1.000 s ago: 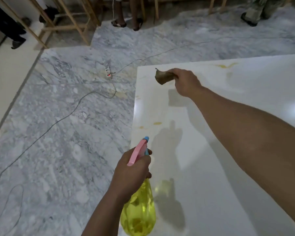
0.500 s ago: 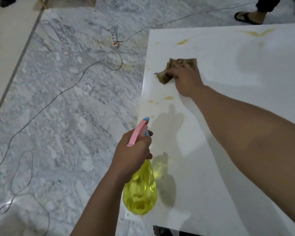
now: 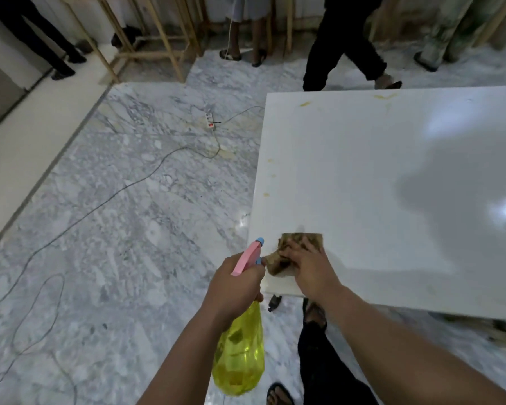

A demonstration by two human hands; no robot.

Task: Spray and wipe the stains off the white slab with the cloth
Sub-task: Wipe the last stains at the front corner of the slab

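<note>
cloth point(image 3: 300, 248) on slab point(image 3: 362, 176) near corner, spray bottle point(image 3: 240, 340) left

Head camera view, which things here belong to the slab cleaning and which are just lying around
Job:
white slab
brown cloth under the right hand
yellow spray bottle gripped by the left hand
yellow stains

Lying about:
power strip and cable on the marble floor
wooden frames

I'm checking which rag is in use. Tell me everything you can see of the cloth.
The cloth is a brownish, mottled rag, crumpled rather than folded, looking like soft fabric. It lies on the white slab at its near left corner. The right hand presses on it, covering much of it; one end bunches toward the slab's edge.
</note>
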